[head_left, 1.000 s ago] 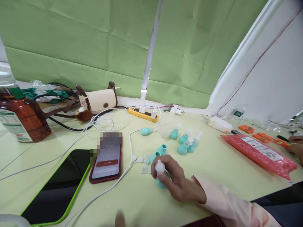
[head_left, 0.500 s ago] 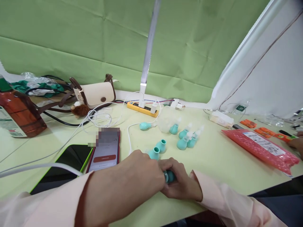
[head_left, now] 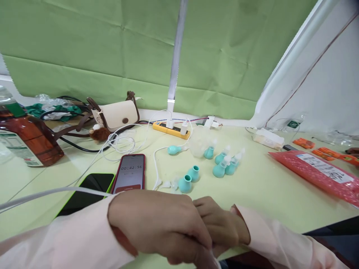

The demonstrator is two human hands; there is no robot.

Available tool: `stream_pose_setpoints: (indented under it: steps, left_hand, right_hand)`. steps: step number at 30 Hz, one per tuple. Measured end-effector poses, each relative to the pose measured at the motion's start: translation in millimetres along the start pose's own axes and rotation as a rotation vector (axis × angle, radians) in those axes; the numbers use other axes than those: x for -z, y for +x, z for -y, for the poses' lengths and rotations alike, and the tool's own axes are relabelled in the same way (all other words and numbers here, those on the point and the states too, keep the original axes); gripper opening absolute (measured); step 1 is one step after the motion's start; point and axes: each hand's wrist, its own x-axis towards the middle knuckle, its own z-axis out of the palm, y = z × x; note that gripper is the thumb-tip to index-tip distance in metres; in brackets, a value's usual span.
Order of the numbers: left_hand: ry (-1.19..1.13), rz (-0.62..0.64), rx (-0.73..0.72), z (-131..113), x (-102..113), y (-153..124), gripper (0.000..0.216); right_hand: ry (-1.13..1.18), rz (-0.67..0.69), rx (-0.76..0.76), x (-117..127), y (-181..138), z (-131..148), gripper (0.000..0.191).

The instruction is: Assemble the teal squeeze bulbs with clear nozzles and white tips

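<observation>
My left hand (head_left: 165,228) is closed, its fingers pinched together low in front of me. A sliver of something pale shows by its fingertips at the bottom edge, too little to name. Against it lies my right hand (head_left: 224,226), curled shut, its grip covered by the left; the teal squeeze bulb it held a moment ago is hidden. Just beyond the hands stand two open-necked teal squeeze bulbs, the nearer bulb (head_left: 185,184) and the farther bulb (head_left: 194,173). Small clear tips (head_left: 174,184) lie beside them. Several bulbs with clear nozzles (head_left: 219,170) stand farther right.
A red phone (head_left: 130,170) showing a timer and a green-edged phone (head_left: 86,192) lie left. Behind are a cream handbag (head_left: 119,115), a yellow power strip (head_left: 171,130) and white cables. A bottle (head_left: 30,138) stands far left; a pink bubble-wrap package (head_left: 322,172) lies right.
Both hands have moved down towards me, and the left has turned over the right. The teal bulb in the right hand has gone out of sight. The view has shifted slightly.
</observation>
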Motion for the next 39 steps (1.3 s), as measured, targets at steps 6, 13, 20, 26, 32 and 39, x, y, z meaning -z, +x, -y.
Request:
stream_pose_setpoints:
  steps: [6,13,20,26,32,39]
  left_hand:
    - [0.639,-0.315,0.507,13,2,-1,0.012]
    - [0.822,-0.239,0.818,55,-26,19,0.029]
    - [0.848,-0.26,0.858,57,-30,24,0.029]
    - [0.758,-0.27,0.711,12,-12,20,0.013]
    - [0.729,-0.172,0.711,-3,-40,24,0.015]
    - [0.932,-0.406,0.73,3,-48,29,0.023]
  right_hand:
    - [-0.055,-0.037,-0.214,0,2,0,0.018]
    - [0.12,0.056,-0.433,-8,-3,-5,0.031]
    - [0.209,0.089,-0.76,-8,-3,9,0.016]
    - [0.946,-0.227,-0.976,-8,-4,5,0.032]
    - [1.104,-0.422,-1.068,-9,-3,-2,0.033]
    - [1.102,-0.426,-1.057,-7,0,-4,0.025]
